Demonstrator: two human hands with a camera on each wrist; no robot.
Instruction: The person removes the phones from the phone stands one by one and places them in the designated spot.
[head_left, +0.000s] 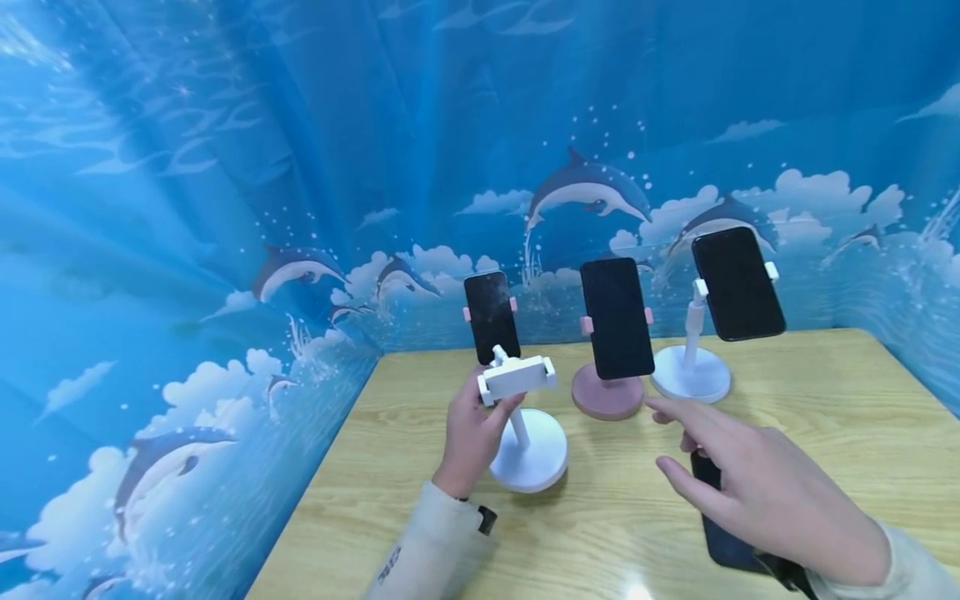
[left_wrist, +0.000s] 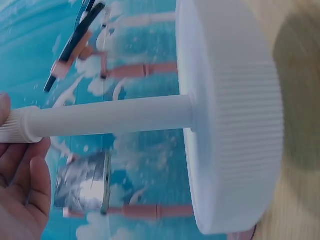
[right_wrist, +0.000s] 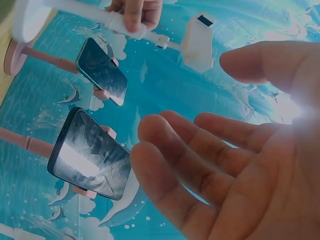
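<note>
Matt white plastic stand [head_left: 525,433], wood-grain table [head_left: 825,433]

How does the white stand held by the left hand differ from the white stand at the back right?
The near white stand has an empty clamp; the far white stand carries a black phone. The left hand grips the near one; nothing touches the far one. Both have round white bases.

Three loaded stands blocked the back of the bench [head_left: 825,400]: pink stand [head_left: 607,392], white stand [head_left: 690,375], another behind the empty stand [head_left: 528,450]. Narrow gaps between them. Open bench lay far right and front left. Flat phone [head_left: 723,533] sat under right hand [head_left: 757,492].
</note>
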